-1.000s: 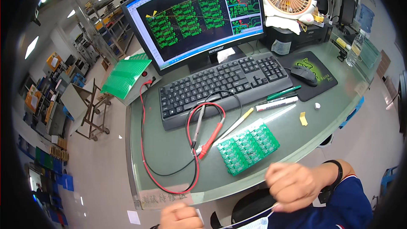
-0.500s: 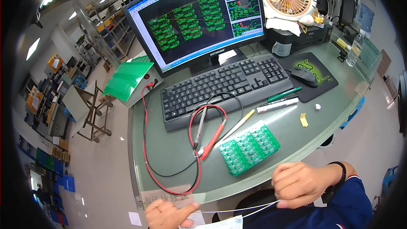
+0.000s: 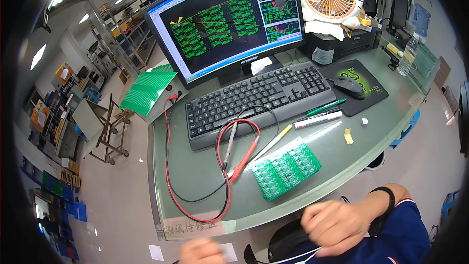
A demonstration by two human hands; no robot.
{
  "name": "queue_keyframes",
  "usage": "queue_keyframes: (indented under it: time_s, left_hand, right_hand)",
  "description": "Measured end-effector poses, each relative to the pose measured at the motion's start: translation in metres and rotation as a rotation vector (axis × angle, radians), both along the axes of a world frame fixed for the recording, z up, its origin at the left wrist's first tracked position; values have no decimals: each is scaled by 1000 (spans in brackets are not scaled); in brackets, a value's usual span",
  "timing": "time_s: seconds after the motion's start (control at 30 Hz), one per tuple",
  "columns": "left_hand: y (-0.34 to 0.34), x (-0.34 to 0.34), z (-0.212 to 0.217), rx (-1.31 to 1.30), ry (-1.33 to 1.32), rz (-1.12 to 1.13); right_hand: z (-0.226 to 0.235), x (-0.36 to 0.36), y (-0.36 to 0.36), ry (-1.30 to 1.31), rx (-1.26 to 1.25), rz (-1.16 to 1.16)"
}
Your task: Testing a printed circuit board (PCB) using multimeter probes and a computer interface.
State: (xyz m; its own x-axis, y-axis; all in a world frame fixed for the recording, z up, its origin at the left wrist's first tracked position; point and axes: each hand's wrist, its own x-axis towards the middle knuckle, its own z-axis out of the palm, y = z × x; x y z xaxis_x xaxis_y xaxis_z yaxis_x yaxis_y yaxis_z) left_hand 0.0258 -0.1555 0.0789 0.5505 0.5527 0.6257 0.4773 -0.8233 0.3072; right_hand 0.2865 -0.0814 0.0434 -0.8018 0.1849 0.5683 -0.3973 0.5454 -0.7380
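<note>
On my feed: big indoor workroom, bright, dark fisheye rim all round. Long white ceiling lights [image 3: 38, 56] upper left, several in view. Pale wall [image 3: 54, 44] below them. Floor [image 3: 117, 200] light, smooth, a bit shiny; few white scraps on it, squarish paper [image 3: 156, 253] near lower edge. Grey-green tabletop [image 3: 334, 159] up front, glossy, curved front edge. I get a wheeled trolley [image 3: 90, 121] to its left, loaded metal shelving [image 3: 131, 32] behind. Cluttered workbenches [image 3: 62, 139] far left, blue bins [image 3: 78, 211] lower down. Right side: blue stool [image 3: 408, 129], partly hidden by tabletop edge.
</note>
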Motion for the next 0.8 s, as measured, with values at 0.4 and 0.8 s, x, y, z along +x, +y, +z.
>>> queue_keyframes:
  time_s: [0.4,0.8]
  left_hand:
    - [7,-5,-11,47,-1,80]
    - [17,4,-12,3,-32,-4]
  right_hand:
    - [4,9,14,35,-76,-32]
    - [-14,-3,5,70,-62,31]
